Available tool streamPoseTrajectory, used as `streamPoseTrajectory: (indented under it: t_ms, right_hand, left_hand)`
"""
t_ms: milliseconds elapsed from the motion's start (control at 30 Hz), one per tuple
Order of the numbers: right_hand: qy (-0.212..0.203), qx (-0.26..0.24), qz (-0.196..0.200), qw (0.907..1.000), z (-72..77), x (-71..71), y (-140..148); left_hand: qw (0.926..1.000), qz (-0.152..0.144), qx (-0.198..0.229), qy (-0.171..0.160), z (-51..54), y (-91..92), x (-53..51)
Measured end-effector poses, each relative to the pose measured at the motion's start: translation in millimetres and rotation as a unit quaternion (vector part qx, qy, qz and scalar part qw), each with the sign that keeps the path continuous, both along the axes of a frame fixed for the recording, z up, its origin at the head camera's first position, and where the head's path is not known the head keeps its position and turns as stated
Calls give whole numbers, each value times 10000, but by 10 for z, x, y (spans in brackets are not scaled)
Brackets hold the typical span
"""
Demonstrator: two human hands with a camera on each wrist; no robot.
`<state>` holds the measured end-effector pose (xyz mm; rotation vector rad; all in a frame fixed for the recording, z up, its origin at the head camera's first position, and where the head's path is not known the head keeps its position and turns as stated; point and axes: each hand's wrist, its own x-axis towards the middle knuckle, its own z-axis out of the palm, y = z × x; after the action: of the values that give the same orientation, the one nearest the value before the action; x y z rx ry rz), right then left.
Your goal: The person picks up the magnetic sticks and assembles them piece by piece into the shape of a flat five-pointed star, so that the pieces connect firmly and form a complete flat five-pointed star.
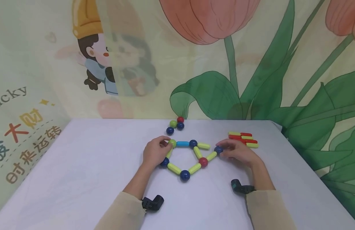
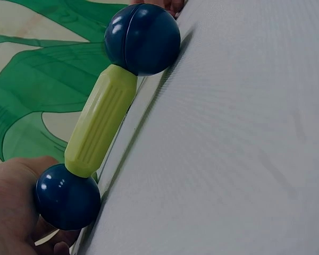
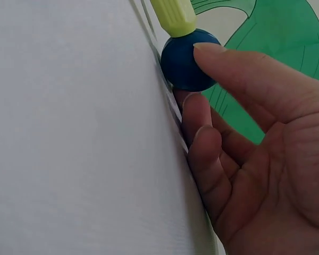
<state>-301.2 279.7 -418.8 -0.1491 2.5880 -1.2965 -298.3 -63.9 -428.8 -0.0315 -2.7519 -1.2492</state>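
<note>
A linked shape of balls and rods lies on the white table. At its upper left my left hand (image 1: pixel 156 151) pinches a green ball (image 1: pixel 172 143), joined by a blue rod (image 1: pixel 182 144) to a blue ball (image 1: pixel 193 143). My right hand (image 1: pixel 237 151) holds another blue ball (image 1: pixel 218 150) between thumb and fingers, at the end of a yellow-green rod (image 1: pixel 211 156) from the red ball (image 1: pixel 203 162). In the right wrist view the thumb presses that blue ball (image 3: pixel 187 61). A further yellow-green rod (image 1: pixel 204 146) points right from the top blue ball, its right end touching no ball.
Behind the shape sit several loose balls, among them a red one (image 1: pixel 180 119) and a blue one (image 1: pixel 170 130). Red and yellow-green rods (image 1: pixel 243 137) lie in a group beyond my right hand. A patterned cloth backdrop (image 1: pixel 206 64) stands behind the table.
</note>
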Motion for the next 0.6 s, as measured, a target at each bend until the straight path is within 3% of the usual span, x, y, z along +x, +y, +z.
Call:
streamPoseTrajectory:
  t_ms: [333,600]
  right_hand:
    - [38,303,-414,9987,-45,10,-84]
    - [117,282,-399,9987,-74,-8,-143]
  left_hand:
    - [10000,-20,-8,36,-35,-19,12]
    - [10000,-35,2,66,-45,-24,5]
